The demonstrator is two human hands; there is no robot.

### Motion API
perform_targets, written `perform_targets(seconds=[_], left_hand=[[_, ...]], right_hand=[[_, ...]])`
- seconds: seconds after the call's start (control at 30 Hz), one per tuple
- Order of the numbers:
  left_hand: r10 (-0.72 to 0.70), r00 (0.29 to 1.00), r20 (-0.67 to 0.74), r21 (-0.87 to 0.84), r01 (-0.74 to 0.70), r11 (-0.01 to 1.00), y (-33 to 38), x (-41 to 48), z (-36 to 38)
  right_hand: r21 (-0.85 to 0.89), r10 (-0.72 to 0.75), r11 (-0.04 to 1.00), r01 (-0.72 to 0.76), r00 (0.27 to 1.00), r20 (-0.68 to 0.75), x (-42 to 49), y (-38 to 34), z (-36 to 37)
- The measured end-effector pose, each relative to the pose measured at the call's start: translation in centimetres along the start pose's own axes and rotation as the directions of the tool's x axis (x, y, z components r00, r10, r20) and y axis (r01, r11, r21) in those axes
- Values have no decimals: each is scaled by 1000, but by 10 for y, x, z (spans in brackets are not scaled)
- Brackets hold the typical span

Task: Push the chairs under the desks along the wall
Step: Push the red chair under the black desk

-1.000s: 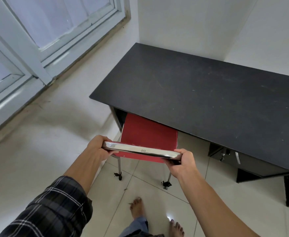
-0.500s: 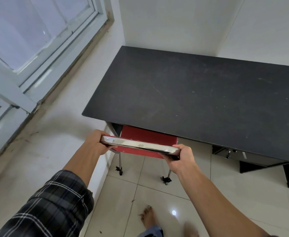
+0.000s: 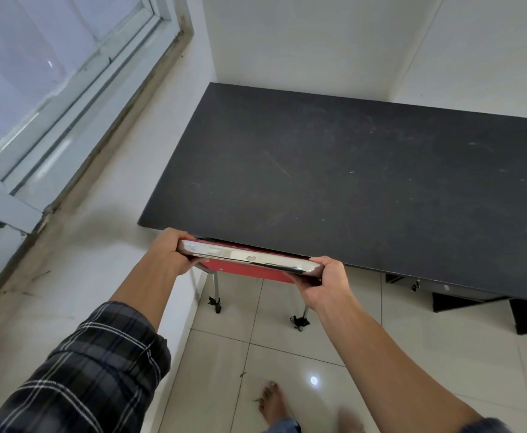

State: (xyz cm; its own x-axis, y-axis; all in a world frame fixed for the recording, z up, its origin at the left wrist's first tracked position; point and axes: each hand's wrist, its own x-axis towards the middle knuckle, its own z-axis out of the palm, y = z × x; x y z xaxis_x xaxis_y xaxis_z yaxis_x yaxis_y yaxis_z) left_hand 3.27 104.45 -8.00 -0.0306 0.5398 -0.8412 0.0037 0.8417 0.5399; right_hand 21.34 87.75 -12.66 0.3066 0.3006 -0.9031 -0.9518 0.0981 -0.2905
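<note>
Left hand [image 3: 167, 250], right hand [image 3: 326, 281] curled round chair [image 3: 249, 259] top rail, by desk [image 3: 349, 182].

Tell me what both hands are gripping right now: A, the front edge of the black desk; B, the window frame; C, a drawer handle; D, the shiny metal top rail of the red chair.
D: the left hand and the right hand each hold one end of the chrome rail atop the red chair, right at the front edge of the desk.

Red chair [image 3: 249, 272], blk desk [image 3: 349, 182], dk plaid sleeve [image 3: 100, 370], maybe navy-grey.
</note>
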Motion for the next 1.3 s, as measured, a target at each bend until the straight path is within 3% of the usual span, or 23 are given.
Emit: perform_targets(seconds=[0.47,0.6,0.77,0.9,0.97,1.03,1.1,1.2,1.3], left_hand=[[29,999,20,-82,-27,996,-3,-3,0],[142,985,-98,-46,-147,988,-18,-10,4],[321,933,-164,153,-297,943,-48,-19,8],[381,922,-66,258,-353,899,-80,-42,23],[410,909,70,357,-407,841,-116,-66,47],[439,892,111,470,-437,767,-130,-56,58],[455,878,147,567,-452,689,-150,-78,72],[492,820,293,699,-534,475,-204,-142,110],[449,728,518,740,-645,191,-265,-190,152]], right_hand=[[-75,-13,997,12,1000,-10,-1,2,1],[-211,-16,977,19,1000,16,-1,2,-3],[-442,-26,895,58,997,80,-7,-7,-22],[-701,-145,680,215,977,158,-15,-21,-58],[-820,-302,460,340,928,216,-39,-45,-105],[-892,-381,210,400,874,302,-49,-50,-122],[-902,-431,28,430,820,377,-56,-57,-146],[-891,-509,-133,433,742,437,-74,-84,-209],[-915,-594,-179,360,702,393,-96,-114,-288]])
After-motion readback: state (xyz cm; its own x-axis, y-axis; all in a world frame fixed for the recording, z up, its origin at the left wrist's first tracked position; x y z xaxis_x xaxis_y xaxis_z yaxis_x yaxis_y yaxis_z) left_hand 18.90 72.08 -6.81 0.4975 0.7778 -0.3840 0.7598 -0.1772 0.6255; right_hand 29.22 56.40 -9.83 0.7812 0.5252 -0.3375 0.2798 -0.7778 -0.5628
